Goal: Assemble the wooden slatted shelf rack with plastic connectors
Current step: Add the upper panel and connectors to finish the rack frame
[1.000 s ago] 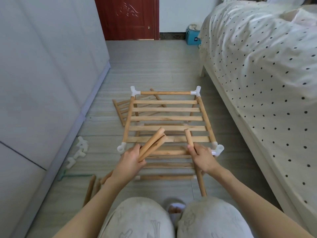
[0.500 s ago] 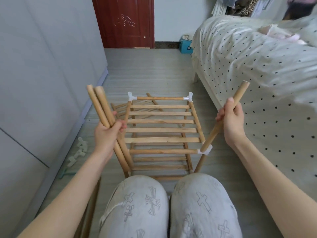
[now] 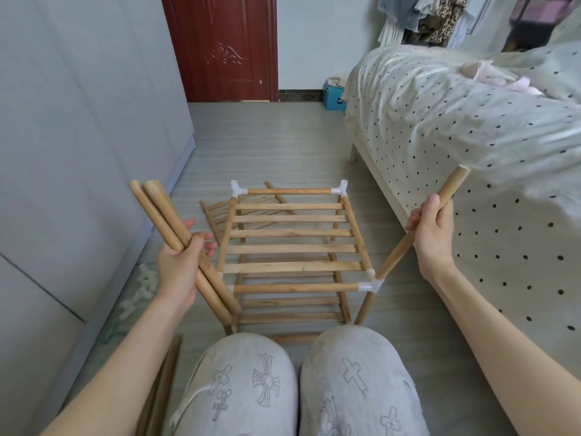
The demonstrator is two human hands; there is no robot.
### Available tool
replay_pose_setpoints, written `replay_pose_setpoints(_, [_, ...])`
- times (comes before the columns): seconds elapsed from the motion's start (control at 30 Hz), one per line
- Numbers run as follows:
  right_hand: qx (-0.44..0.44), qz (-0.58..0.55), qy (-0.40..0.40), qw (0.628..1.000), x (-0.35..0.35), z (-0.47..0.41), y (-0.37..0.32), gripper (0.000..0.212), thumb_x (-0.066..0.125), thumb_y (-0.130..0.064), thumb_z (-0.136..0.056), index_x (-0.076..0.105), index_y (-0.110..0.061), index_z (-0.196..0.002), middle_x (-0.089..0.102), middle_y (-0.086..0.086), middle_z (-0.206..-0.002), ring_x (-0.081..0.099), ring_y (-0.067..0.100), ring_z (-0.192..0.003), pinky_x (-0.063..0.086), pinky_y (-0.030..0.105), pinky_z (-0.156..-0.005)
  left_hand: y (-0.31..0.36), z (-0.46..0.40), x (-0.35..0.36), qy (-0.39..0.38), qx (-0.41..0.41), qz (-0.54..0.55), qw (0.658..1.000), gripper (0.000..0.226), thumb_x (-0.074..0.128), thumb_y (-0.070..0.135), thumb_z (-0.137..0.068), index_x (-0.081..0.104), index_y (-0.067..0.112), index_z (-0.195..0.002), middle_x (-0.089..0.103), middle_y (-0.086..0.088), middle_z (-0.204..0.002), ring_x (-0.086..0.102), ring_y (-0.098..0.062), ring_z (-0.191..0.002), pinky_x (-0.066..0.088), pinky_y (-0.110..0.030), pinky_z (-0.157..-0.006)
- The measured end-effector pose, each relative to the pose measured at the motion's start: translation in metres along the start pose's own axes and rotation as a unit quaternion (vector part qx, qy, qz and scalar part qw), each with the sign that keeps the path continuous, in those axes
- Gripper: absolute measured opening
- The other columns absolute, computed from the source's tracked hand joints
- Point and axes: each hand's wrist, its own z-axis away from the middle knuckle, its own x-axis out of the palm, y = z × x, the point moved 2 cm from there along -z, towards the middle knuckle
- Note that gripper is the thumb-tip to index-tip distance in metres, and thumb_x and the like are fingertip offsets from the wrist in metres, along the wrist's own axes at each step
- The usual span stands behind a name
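Wooden dowels fill both hands: the left hand (image 3: 179, 269) grips two dowels (image 3: 163, 215) in a bundle, just beside the rack's near-left corner, while the right hand (image 3: 433, 235) is wrapped round a single dowel (image 3: 418, 228) whose lower end meets the white corner connector (image 3: 371, 283) at a slant. Pushed in at that tilt, it may jam or lever the slatted shelf rack (image 3: 292, 247) askew. Room is tight: the bed (image 3: 456, 127) crowds the right, the wardrobe wall (image 3: 78, 136) the left, and the floor opens only toward the door (image 3: 223, 45).
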Motion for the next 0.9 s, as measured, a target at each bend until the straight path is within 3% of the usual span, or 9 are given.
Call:
replay_pose_setpoints(0.17, [-0.053,0.147,-0.151,0.976,0.009,0.004,-0.005,0.032,0.033,-0.033,-0.100,0.050,-0.007,-0.092,0.055,0.010,-0.081,0.052,0.018,-0.073,0.045,0.032,-0.067,-0.002,0.000,0.000,-0.001,-0.002,-0.008,1.000,0.032,0.054,0.002,-0.090,0.054,0.014,-0.120,0.065,-0.003,-0.081,0.062,-0.012,-0.071,0.052,-0.026,-0.077])
replay_pose_setpoints(0.27, [-0.075,0.205,-0.149,0.964,0.001,0.003,-0.007,0.037,0.038,-0.036,-0.099,0.054,-0.003,-0.098,0.059,0.017,-0.088,0.057,0.028,-0.079,0.046,0.035,-0.068,-0.003,-0.001,-0.002,0.000,-0.003,-0.010,1.000,0.031,0.055,0.002,-0.090,0.055,0.016,-0.118,0.065,-0.003,-0.081,0.062,-0.012,-0.070,0.053,-0.025,-0.076])
replay_pose_setpoints(0.33, [-0.074,0.216,-0.155,0.961,-0.006,0.005,-0.005,0.024,0.043,-0.032,-0.097,0.054,-0.011,-0.099,0.063,0.008,-0.085,0.061,0.019,-0.080,0.048,0.031,-0.069,-0.005,-0.002,-0.003,0.002,-0.004,-0.016,1.000,0.031,0.054,0.002,-0.090,0.055,0.016,-0.117,0.064,-0.004,-0.081,0.062,-0.012,-0.071,0.053,-0.025,-0.077])
replay_pose_setpoints(0.43, [-0.061,0.213,-0.157,0.962,-0.014,0.014,0.006,0.012,0.050,-0.026,-0.095,0.057,-0.016,-0.096,0.067,-0.002,-0.084,0.063,0.007,-0.081,0.049,0.022,-0.072,-0.011,-0.003,-0.004,0.010,-0.012,-0.023,1.000,0.032,0.054,0.001,-0.090,0.055,0.015,-0.118,0.064,-0.004,-0.080,0.061,-0.012,-0.070,0.053,-0.026,-0.078])
replay_pose_setpoints(0.6, [-0.069,0.229,-0.115,0.964,-0.014,0.019,0.015,0.026,0.057,-0.034,-0.091,0.065,-0.011,-0.083,0.067,-0.005,-0.076,0.061,0.001,-0.074,0.039,0.000,-0.062,-0.020,-0.004,0.003,0.018,-0.024,-0.026,0.999,0.033,0.055,0.001,-0.088,0.055,0.014,-0.118,0.063,-0.004,-0.078,0.060,-0.012,-0.069,0.053,-0.027,-0.081])
replay_pose_setpoints(0.77, [-0.063,0.217,-0.122,0.966,-0.016,0.018,0.018,0.027,0.056,-0.034,-0.091,0.066,-0.010,-0.084,0.069,-0.006,-0.077,0.063,0.001,-0.073,0.042,0.002,-0.062,-0.022,-0.008,0.011,0.014,-0.027,-0.017,0.999,0.031,0.057,0.001,-0.087,0.056,0.015,-0.115,0.064,-0.004,-0.078,0.061,-0.012,-0.068,0.054,-0.026,-0.079])
replay_pose_setpoints(0.9, [-0.061,0.214,-0.155,0.963,-0.022,0.018,0.016,0.025,0.054,-0.032,-0.093,0.065,-0.011,-0.087,0.069,-0.008,-0.079,0.062,-0.006,-0.075,0.042,0.002,-0.063,-0.020,-0.013,0.013,0.004,-0.035,-0.015,0.999,0.029,0.056,0.004,-0.090,0.055,0.008,-0.119,0.068,-0.005,-0.093,0.064,-0.012,-0.076,0.054,-0.024,-0.079])
